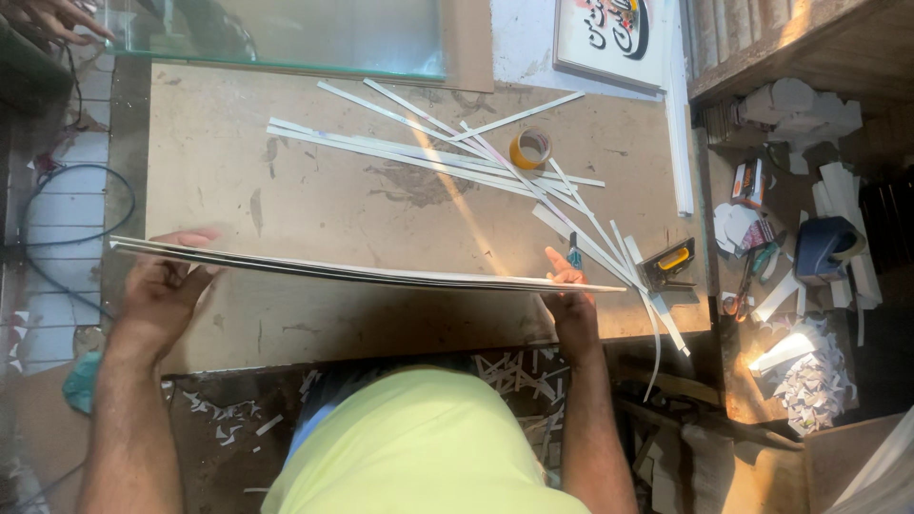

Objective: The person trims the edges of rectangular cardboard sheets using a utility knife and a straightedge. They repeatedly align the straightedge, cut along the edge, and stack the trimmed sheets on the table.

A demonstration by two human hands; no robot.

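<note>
Both hands [162, 290] [569, 305] grip a thin board [381, 273]; paper strips [457, 157], tape roll [530, 148] beyond

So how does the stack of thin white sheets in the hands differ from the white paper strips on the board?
The stack of thin white sheets is wide, gathered and lifted edge-on by the left hand and right hand. The white paper strips are narrow, scattered, crossing, lying flat and untouched. Both are long and white.
</note>
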